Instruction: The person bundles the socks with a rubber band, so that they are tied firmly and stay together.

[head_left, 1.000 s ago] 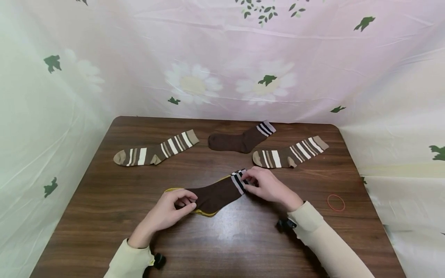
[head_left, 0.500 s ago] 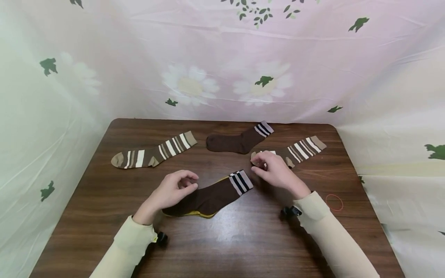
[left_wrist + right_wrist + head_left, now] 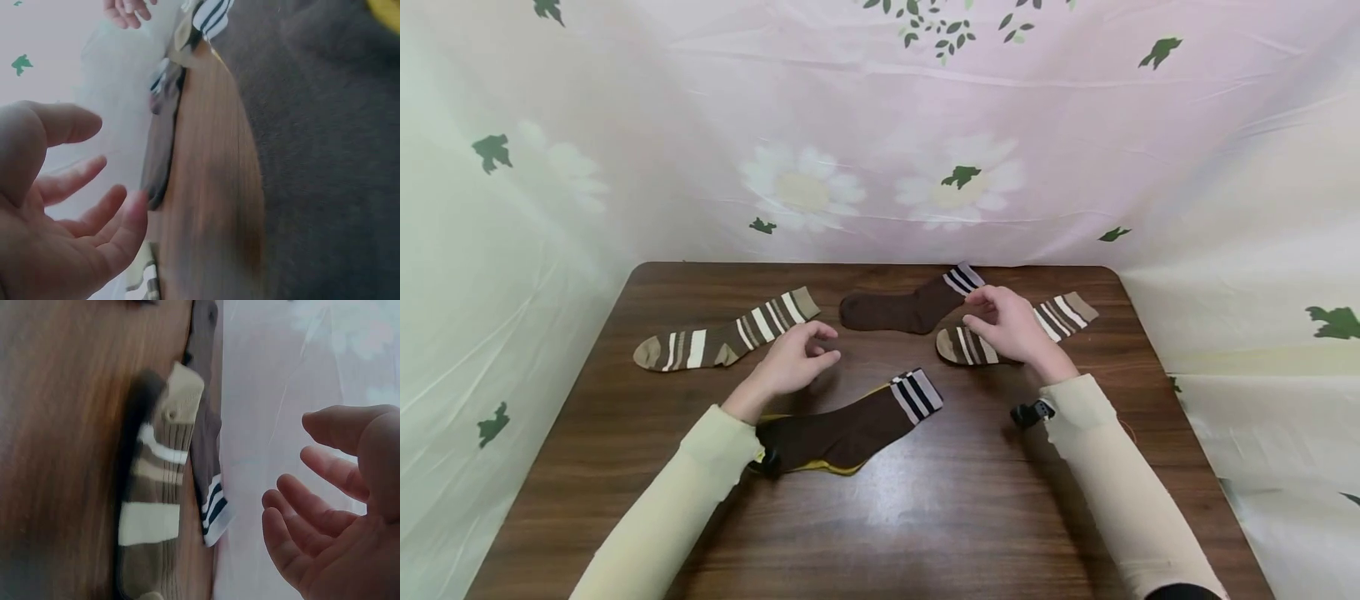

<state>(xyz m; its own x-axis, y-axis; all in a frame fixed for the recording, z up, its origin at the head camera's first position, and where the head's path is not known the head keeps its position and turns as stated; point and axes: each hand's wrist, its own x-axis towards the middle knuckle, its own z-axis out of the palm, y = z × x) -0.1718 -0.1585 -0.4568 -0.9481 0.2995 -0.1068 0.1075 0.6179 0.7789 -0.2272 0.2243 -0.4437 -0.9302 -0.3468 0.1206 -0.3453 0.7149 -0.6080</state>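
Observation:
My left hand (image 3: 797, 358) is in the air above the table's middle left, fingers loosely bent and holding nothing. Under its wrist lies a flat brown sock (image 3: 857, 429) with a grey, black-striped cuff, a yellow edge showing from beneath it. My right hand (image 3: 1011, 325) hovers empty over the right striped sock (image 3: 973, 346), hiding its middle. Its fingertips overlap the cuff of the far brown sock (image 3: 887, 312) in the head view. The right wrist view shows that hand's fingers (image 3: 306, 506) spread apart, beside nothing they grip.
A second striped sock (image 3: 685, 350) lies at the back left of the wooden table (image 3: 925, 533). A red rubber band (image 3: 1127, 431) is mostly behind the right sleeve. Floral cloth (image 3: 850, 108) hangs along the back and both sides.
Both hands have left the near brown sock and moved away toward the back of the table. The right hand has risen past the right striped sock's toe. The socks look unmoved.

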